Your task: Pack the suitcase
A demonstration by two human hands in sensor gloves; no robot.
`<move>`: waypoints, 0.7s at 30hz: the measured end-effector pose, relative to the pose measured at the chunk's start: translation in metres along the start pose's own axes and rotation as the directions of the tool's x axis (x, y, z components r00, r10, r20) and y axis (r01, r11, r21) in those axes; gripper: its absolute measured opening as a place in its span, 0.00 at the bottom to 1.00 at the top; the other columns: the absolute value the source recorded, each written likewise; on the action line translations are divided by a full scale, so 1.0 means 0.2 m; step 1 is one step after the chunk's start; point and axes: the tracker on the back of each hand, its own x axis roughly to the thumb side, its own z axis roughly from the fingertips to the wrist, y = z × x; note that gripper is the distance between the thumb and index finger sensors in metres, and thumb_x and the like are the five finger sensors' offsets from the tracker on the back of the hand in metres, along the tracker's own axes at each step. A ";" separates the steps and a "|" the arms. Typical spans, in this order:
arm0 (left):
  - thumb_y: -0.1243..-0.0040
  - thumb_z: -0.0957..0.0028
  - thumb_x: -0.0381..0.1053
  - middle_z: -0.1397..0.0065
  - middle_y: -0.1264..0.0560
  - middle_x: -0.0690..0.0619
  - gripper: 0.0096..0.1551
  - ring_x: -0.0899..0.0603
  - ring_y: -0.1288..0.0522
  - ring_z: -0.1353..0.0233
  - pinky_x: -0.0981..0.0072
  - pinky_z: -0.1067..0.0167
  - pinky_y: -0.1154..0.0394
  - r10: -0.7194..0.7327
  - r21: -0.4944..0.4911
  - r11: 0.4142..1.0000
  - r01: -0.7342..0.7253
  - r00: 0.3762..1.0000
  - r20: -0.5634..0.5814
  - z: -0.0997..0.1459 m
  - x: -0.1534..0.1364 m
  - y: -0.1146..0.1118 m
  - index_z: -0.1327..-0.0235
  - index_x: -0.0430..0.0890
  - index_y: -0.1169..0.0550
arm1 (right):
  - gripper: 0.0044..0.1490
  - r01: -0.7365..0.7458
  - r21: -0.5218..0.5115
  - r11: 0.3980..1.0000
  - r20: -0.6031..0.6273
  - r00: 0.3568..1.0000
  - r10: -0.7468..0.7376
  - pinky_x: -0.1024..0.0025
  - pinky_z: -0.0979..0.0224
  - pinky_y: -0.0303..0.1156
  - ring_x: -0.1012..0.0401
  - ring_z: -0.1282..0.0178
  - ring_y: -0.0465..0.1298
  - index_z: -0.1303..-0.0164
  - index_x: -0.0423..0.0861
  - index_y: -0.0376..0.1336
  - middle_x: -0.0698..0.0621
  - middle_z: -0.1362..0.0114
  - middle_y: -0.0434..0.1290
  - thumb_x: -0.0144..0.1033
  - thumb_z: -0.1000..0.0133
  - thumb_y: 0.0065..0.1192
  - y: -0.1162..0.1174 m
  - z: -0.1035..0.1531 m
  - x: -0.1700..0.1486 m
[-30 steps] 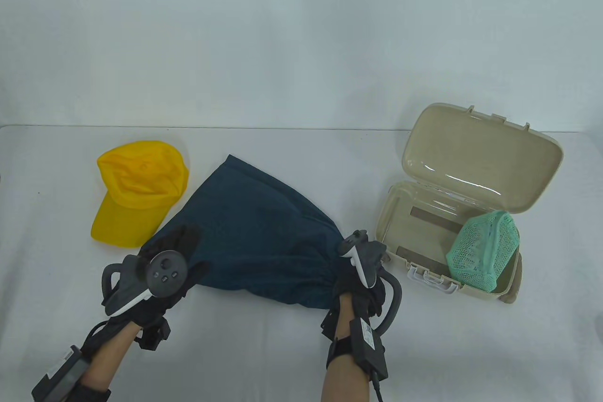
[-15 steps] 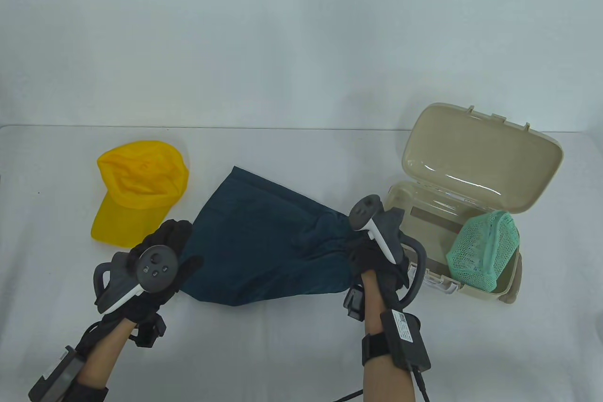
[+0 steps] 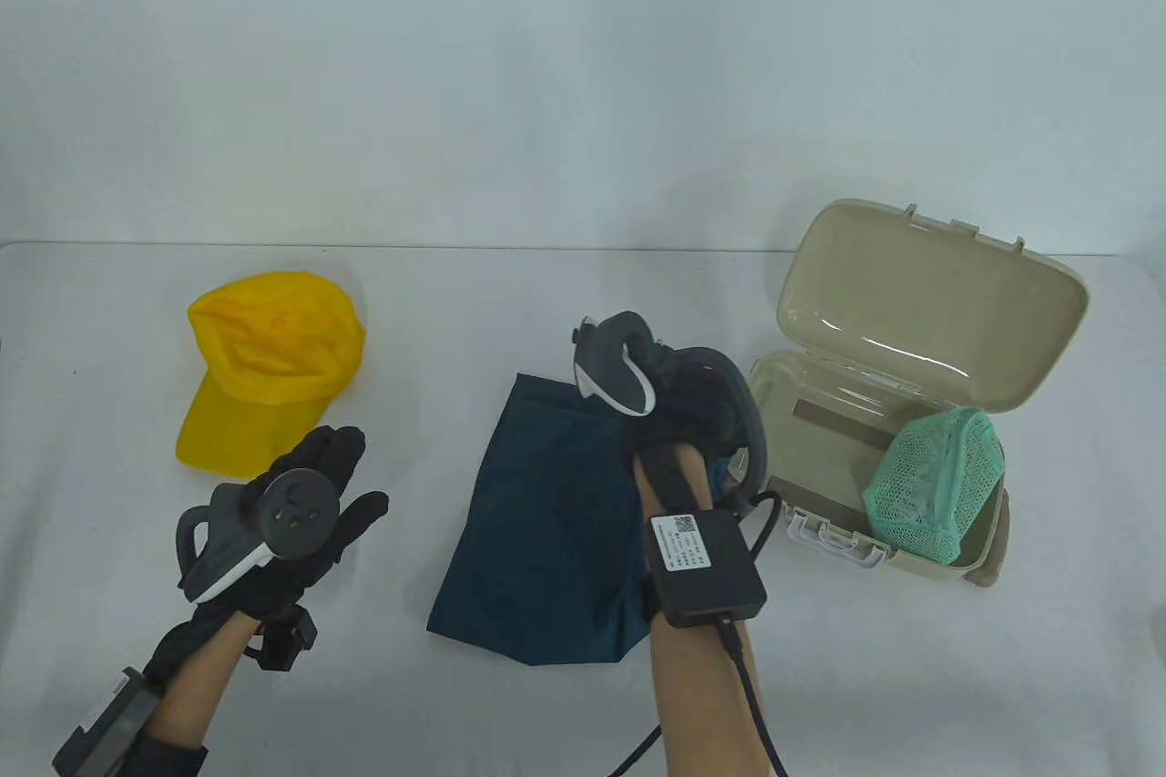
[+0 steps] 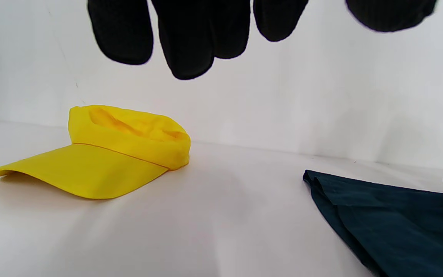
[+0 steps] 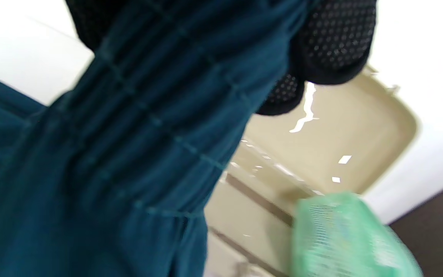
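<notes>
Here, the dark blue garment (image 3: 547,522) is gripped at its top edge by the right hand (image 3: 679,399), at nine o'clock of the open suitcase (image 3: 929,312); the left hand (image 3: 301,513), fingers (image 4: 190,42) spread, holds nothing.

Your left hand (image 3: 314,499) and your right hand (image 3: 688,408) wear black knit gloves with tiny grip dots on the fingers (image 5: 337,42). A grey and white tracker (image 3: 612,365) sits on the back of each. Your bare forearms carry black boxes (image 3: 706,567), one with a white label and a black cable (image 3: 756,704).
</notes>
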 end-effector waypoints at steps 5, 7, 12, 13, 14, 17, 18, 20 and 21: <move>0.53 0.45 0.69 0.12 0.42 0.45 0.46 0.36 0.32 0.18 0.37 0.26 0.34 -0.030 -0.028 0.999 0.030 0.999 0.015 -0.01 0.02 -0.03 0.15 0.53 0.44 | 0.36 -0.002 -0.002 1.000 0.111 0.994 0.003 0.64 0.51 0.82 0.62 0.60 0.84 0.38 0.39 0.68 0.51 0.53 0.82 0.54 0.45 0.65 0.02 -0.01 0.33; 0.53 0.45 0.69 0.12 0.42 0.45 0.46 0.36 0.32 0.18 0.37 0.26 0.34 -0.049 -0.028 0.998 0.050 0.999 0.015 -0.01 0.02 -0.03 0.15 0.54 0.44 | 0.36 0.003 0.008 1.000 0.140 0.990 -0.004 0.65 0.52 0.82 0.63 0.61 0.84 0.38 0.38 0.68 0.51 0.54 0.83 0.54 0.45 0.65 0.03 -0.02 0.43; 0.53 0.45 0.69 0.12 0.42 0.44 0.46 0.36 0.32 0.18 0.37 0.26 0.34 -0.050 -0.030 0.998 0.050 0.999 0.008 -0.01 0.02 -0.03 0.15 0.53 0.44 | 0.46 0.173 0.006 0.985 0.223 0.960 -0.170 0.64 0.49 0.82 0.60 0.55 0.85 0.29 0.38 0.64 0.50 0.46 0.83 0.63 0.44 0.54 0.04 -0.01 0.52; 0.53 0.45 0.69 0.12 0.42 0.44 0.46 0.36 0.32 0.18 0.37 0.26 0.34 -0.049 -0.035 0.998 0.050 0.999 0.011 -0.01 0.02 -0.03 0.15 0.53 0.44 | 0.49 0.255 0.046 0.966 0.250 0.933 -0.259 0.63 0.48 0.81 0.58 0.52 0.85 0.27 0.37 0.62 0.48 0.42 0.82 0.65 0.43 0.50 0.02 0.00 0.51; 0.53 0.45 0.69 0.12 0.42 0.44 0.46 0.35 0.32 0.18 0.37 0.26 0.34 -0.050 -0.036 0.998 0.051 0.999 0.012 -0.01 0.02 -0.03 0.15 0.53 0.44 | 0.50 0.285 0.051 0.957 0.261 0.921 -0.288 0.62 0.47 0.81 0.57 0.51 0.85 0.25 0.36 0.61 0.47 0.39 0.81 0.66 0.43 0.48 0.00 0.01 0.51; 0.53 0.45 0.69 0.12 0.42 0.44 0.46 0.35 0.33 0.18 0.37 0.26 0.34 -0.069 -0.029 0.997 0.069 0.997 0.020 -0.01 0.04 -0.03 0.15 0.53 0.44 | 0.50 0.315 -0.002 0.949 0.260 0.917 -0.303 0.61 0.45 0.81 0.56 0.48 0.84 0.23 0.38 0.59 0.47 0.35 0.79 0.66 0.43 0.47 -0.04 0.00 0.42; 0.53 0.45 0.69 0.12 0.42 0.44 0.46 0.35 0.32 0.18 0.37 0.26 0.34 -0.072 -0.025 0.997 0.073 0.997 0.021 -0.01 0.05 -0.02 0.15 0.53 0.44 | 0.51 0.320 -0.012 0.947 0.258 0.916 -0.307 0.61 0.45 0.80 0.55 0.47 0.84 0.23 0.38 0.58 0.47 0.34 0.79 0.66 0.43 0.47 -0.05 0.00 0.38; 0.53 0.45 0.69 0.12 0.42 0.44 0.46 0.35 0.32 0.18 0.37 0.26 0.34 -0.060 -0.028 0.998 0.060 0.998 0.022 -0.01 0.06 -0.02 0.15 0.53 0.44 | 0.50 0.347 -0.020 0.938 0.255 0.909 -0.331 0.61 0.44 0.80 0.54 0.45 0.84 0.22 0.38 0.58 0.46 0.33 0.78 0.65 0.42 0.47 -0.05 0.00 0.28; 0.53 0.45 0.69 0.12 0.41 0.44 0.46 0.35 0.32 0.18 0.37 0.26 0.34 -0.037 -0.043 0.998 0.038 0.999 0.023 -0.01 0.07 -0.02 0.14 0.53 0.44 | 0.50 0.359 -0.025 0.933 0.250 0.906 -0.342 0.61 0.44 0.80 0.54 0.45 0.83 0.22 0.38 0.58 0.46 0.32 0.78 0.65 0.42 0.47 -0.04 0.00 0.22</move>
